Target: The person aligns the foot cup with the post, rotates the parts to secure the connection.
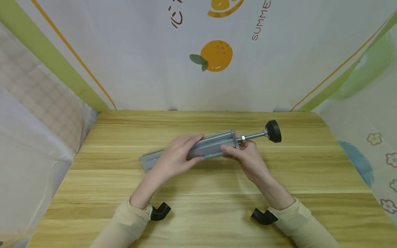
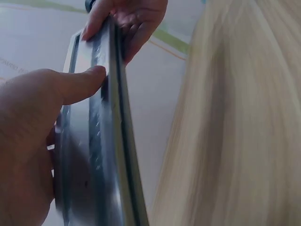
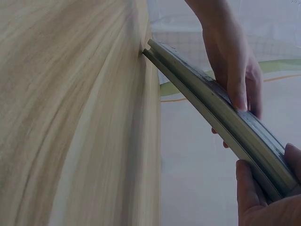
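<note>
A silver aluminium profile [image 1: 214, 144] with a levelling foot [image 1: 273, 131] on its right end is held slantwise over the table, that end raised. The foot has a black round base, and a threaded rod with a nut joins it to the profile. My left hand [image 1: 176, 155] grips the profile around its middle, thumb on the near side. With my right hand [image 1: 249, 158] I hold the end beside the rod, thumb on the front face and fingers behind and below. In the right wrist view, the profile's far end [image 3: 149, 47] is close to the tabletop; contact cannot be made out.
The wood-grain table [image 1: 198, 213] stretches out below both hands. A white curtain [image 1: 149, 75] printed with oranges hangs along its back edge, with more cloth at both sides. Black curved pieces [image 1: 160, 211] stick out at the cuffs.
</note>
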`<state>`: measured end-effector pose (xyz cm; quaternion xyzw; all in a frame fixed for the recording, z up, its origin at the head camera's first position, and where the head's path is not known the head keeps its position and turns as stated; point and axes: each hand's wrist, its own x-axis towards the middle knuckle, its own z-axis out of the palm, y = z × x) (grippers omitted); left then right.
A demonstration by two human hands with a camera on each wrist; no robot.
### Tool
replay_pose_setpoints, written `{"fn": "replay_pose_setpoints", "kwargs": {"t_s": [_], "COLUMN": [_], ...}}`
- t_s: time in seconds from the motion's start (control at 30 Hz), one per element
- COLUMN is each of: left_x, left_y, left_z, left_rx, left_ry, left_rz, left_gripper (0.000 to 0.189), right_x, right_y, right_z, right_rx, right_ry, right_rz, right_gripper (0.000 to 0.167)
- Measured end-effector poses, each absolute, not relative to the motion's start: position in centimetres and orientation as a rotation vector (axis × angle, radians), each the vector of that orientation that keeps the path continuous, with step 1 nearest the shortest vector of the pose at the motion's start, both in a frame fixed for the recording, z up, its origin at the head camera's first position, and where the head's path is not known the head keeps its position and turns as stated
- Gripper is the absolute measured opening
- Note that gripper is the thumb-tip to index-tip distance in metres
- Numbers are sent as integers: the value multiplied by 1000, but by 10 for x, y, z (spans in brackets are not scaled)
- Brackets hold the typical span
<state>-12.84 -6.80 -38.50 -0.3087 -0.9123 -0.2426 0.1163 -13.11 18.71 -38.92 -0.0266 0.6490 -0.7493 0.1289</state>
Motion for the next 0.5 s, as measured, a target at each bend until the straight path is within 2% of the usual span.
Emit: {"fn": "replay_pose_setpoints", "kwargs": {"t_s": [0.2, 0.5], "left_x": [-127, -126], "left_y": [-49, -33], "left_z": [-386, -393], "left_rx": [-855, -769], "left_ry": [-2644, -2593], "left_rz": [-555, -421], "left_gripper": [79, 91], "right_x": [-131, -132], "right_y": [187, 187], "right_z": [-390, -390], "right_rx": [-74, -58], "right_ry": [1884, 1883], "right_rz": [-2185, -2180], "right_gripper": [38, 40]}}
